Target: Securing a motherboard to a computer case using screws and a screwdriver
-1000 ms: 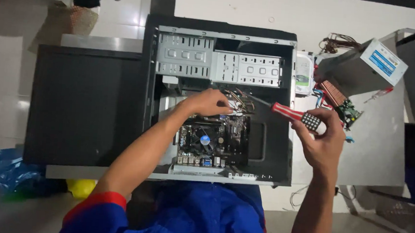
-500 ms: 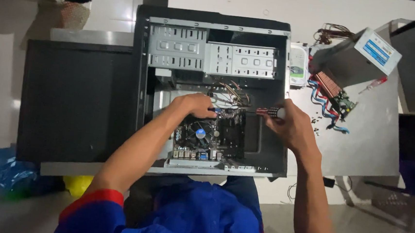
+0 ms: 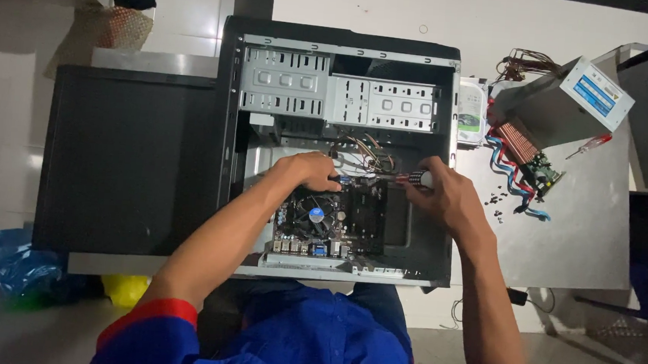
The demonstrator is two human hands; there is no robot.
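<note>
Head view:
- Computer case laid open on desk, side panel set at left.
- Motherboard seated in case, fan cooler fitted; drive bays at far side seen vacant.
- Left hand curled, fingertips pressed at far edge of motherboard by wire bundle; grasp not discernible.
- Right hand closed on screwdriver, tip pointed left toward motherboard edge.
- Power supply, expansion card, loose screws left outside at right: work judged mid-stage, those parts not mounted.
</note>
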